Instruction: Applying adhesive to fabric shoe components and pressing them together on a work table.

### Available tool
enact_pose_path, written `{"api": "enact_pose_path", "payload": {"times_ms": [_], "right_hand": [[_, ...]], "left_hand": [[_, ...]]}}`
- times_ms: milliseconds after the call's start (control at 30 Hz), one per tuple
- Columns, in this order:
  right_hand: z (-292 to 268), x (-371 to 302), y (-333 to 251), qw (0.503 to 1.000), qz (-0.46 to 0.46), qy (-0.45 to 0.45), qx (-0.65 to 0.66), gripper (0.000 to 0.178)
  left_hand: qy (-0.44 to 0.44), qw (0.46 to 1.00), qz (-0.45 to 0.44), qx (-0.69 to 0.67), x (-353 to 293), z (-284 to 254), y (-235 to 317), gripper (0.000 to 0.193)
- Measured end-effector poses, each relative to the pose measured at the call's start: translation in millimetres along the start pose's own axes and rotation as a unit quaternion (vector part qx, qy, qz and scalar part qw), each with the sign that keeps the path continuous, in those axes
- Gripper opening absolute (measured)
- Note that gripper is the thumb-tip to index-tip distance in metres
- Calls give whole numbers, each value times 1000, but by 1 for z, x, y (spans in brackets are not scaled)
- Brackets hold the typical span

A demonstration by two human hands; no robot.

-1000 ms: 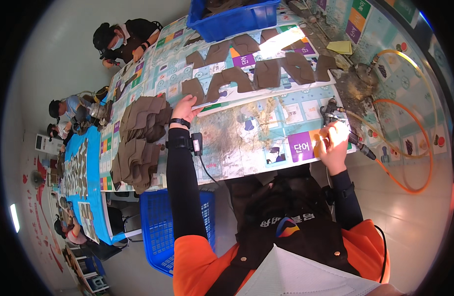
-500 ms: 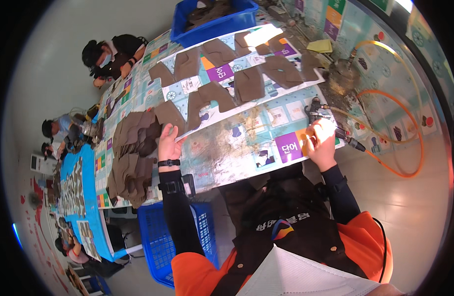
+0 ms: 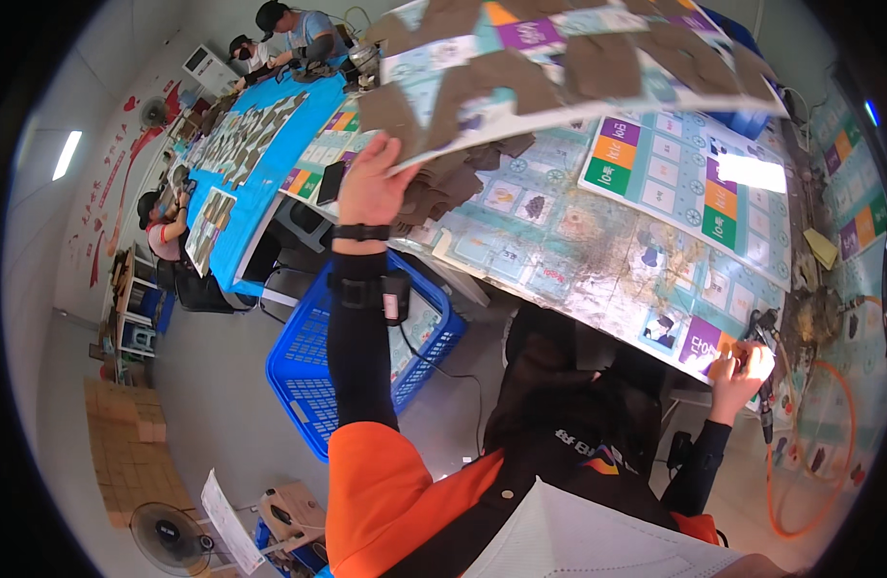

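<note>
My left hand grips the near left corner of a white printed board, thumb on top, and holds it raised and tilted above the worktable. Several brown, curved, flat cut pieces lie in rows on that board. At the table's right edge, my right hand is closed, with fingers curled against a dark metal spray gun that has an orange hose. The gun's grip is partly hidden behind the fingers. Below the board stand stacks of similar brown pieces, partly covered by it.
Another printed board lies on the stained worktable. A blue plastic basket stands on the floor under the table's left end. At far left, people work by a blue-covered table. An orange hose hangs at right.
My left hand has lifted the board with the brown pieces up and away to the left, exposing another printed board beneath. The view has turned left; my right hand stays by the spray gun.
</note>
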State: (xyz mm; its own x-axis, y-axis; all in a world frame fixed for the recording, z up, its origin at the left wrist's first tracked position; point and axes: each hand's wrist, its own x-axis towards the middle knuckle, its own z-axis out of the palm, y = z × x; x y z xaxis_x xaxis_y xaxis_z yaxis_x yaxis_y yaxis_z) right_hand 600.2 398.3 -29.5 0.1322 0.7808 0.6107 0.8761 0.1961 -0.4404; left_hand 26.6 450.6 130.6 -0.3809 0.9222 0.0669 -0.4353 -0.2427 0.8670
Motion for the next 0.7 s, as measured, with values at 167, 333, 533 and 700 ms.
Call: {"api": "enact_pose_path", "payload": {"times_ms": [167, 333, 533, 700], "right_hand": [[-1, -2, 11, 1000, -18, 17, -19, 20], [-2, -2, 12, 999, -29, 32, -18, 20], [1, -2, 18, 997, -42, 24, -65, 20], [-3, -6, 28, 992, -54, 26, -107, 19]], "left_hand": [[66, 990, 128, -12, -4, -110, 47, 22], [164, 967, 191, 31, -25, -197, 68, 4], [304, 925, 221, 51, -40, -304, 79, 12], [347, 910, 212, 83, -27, -381, 65, 12]]}}
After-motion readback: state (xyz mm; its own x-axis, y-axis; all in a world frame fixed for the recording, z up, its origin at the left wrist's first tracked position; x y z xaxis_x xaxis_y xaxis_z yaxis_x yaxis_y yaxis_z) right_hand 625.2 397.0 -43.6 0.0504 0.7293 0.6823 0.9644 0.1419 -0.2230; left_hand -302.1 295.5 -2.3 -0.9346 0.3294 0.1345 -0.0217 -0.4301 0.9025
